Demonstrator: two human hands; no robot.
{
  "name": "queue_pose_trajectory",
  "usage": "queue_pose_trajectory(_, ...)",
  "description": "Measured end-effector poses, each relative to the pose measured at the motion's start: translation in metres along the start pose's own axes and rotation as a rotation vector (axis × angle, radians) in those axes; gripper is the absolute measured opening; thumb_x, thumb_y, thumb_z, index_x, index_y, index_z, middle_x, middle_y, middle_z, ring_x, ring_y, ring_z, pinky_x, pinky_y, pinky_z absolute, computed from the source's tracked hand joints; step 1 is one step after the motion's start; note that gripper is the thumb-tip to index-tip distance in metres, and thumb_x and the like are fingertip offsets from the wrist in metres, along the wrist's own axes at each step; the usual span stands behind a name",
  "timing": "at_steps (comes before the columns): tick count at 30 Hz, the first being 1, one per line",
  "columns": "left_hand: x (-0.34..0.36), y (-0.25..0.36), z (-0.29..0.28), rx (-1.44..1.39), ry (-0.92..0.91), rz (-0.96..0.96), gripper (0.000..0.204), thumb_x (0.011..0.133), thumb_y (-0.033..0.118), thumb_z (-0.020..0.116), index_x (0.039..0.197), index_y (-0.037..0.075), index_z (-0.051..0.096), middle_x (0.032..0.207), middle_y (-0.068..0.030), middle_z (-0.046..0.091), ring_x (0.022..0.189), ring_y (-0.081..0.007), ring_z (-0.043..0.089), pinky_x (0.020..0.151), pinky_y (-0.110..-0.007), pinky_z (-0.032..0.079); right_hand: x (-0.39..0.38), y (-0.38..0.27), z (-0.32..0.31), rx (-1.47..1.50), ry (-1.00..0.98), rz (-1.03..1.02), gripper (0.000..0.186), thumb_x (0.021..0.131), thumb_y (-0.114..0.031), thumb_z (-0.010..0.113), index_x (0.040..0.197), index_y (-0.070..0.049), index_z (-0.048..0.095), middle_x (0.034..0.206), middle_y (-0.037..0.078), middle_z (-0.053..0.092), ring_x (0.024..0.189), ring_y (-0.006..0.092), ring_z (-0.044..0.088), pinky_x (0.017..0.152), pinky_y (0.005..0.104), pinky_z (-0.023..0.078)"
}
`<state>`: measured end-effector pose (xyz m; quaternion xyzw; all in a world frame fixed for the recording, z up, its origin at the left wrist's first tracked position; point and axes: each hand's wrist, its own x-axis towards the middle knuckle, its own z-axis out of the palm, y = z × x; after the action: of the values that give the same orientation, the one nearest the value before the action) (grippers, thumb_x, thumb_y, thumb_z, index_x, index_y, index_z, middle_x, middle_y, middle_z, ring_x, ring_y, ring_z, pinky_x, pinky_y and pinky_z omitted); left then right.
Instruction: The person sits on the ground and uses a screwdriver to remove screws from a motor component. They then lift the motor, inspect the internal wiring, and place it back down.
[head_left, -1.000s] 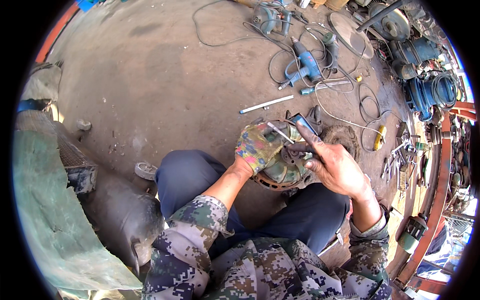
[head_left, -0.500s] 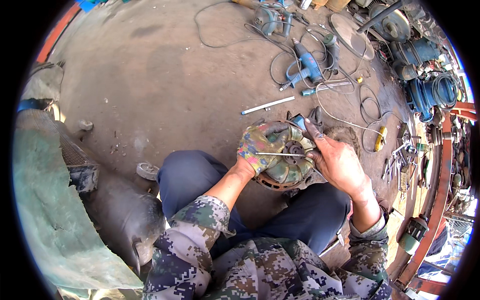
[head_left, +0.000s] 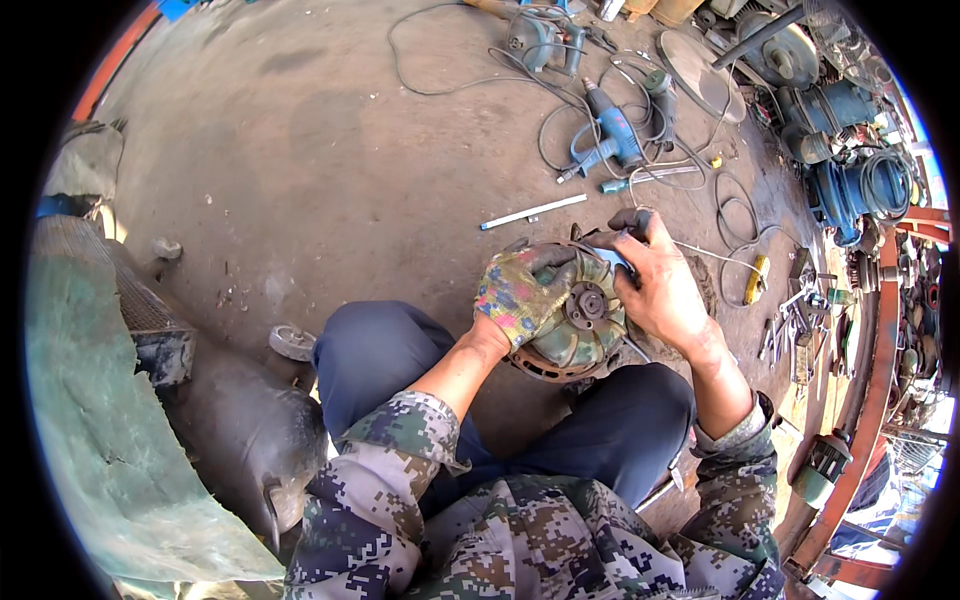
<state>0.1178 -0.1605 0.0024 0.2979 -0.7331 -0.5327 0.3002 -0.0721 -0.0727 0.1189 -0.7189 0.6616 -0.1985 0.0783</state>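
Gloved left grip [head_left: 517, 296] wrapped over round metal part [head_left: 585, 308], bare right grip [head_left: 658, 285], hold unclear.

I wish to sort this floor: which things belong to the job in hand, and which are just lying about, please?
In use: round metal part, held by gloved left hand; right hand close.
Lying about: blue power tool, white strip, small wheel.

My left hand [head_left: 518, 293] lies on the motor part [head_left: 586, 306]; the strip [head_left: 533, 212] lies ahead on the floor [head_left: 300, 150], spanners [head_left: 797, 325] rightward, the wheel [head_left: 291, 342] beside my left knee [head_left: 372, 345].
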Motion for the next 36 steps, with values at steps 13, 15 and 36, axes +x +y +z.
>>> queue_pose_trajectory(13, 0.003, 0.005, 0.002, 0.012, 0.030, -0.010, 0.029, 0.095, 0.034, 0.073, 0.112, 0.011, 0.080, 0.113, -0.0137, 0.079, 0.107, -0.0374, 0.072, 0.097, -0.047, 0.056, -0.092, -0.072, 0.015, 0.749, -0.091, 0.752, 0.021, 0.105, -0.016, 0.073, 0.111, 0.003, 0.067, 0.090, 0.013, 0.078, 0.073, 0.0191, 0.076, 0.066, 0.0321, 0.059)
queue_pose_trajectory(15, 0.003, 0.006, 0.001, 0.028, 0.053, 0.003, 0.029, 0.095, 0.033, 0.073, 0.112, 0.011, 0.080, 0.113, -0.0135, 0.079, 0.107, -0.0375, 0.072, 0.097, -0.047, 0.056, -0.087, -0.073, 0.019, 0.915, -0.059, 0.810, 0.025, 0.107, -0.020, 0.071, 0.110, 0.004, 0.067, 0.090, 0.009, 0.078, 0.071, 0.0153, 0.074, 0.064, 0.0296, 0.059)
queue_pose_trajectory(36, -0.002, 0.004, 0.001, 0.076, 0.044, 0.015, 0.029, 0.096, 0.031, 0.072, 0.116, 0.011, 0.080, 0.117, -0.0137, 0.079, 0.109, -0.0366, 0.072, 0.098, -0.045, 0.056, -0.063, 0.006, -0.027, 0.324, -0.066, 0.121, 0.022, 0.091, 0.001, 0.075, 0.113, -0.004, 0.075, 0.098, 0.015, 0.072, 0.089, 0.0364, 0.068, 0.081, 0.0438, 0.054)
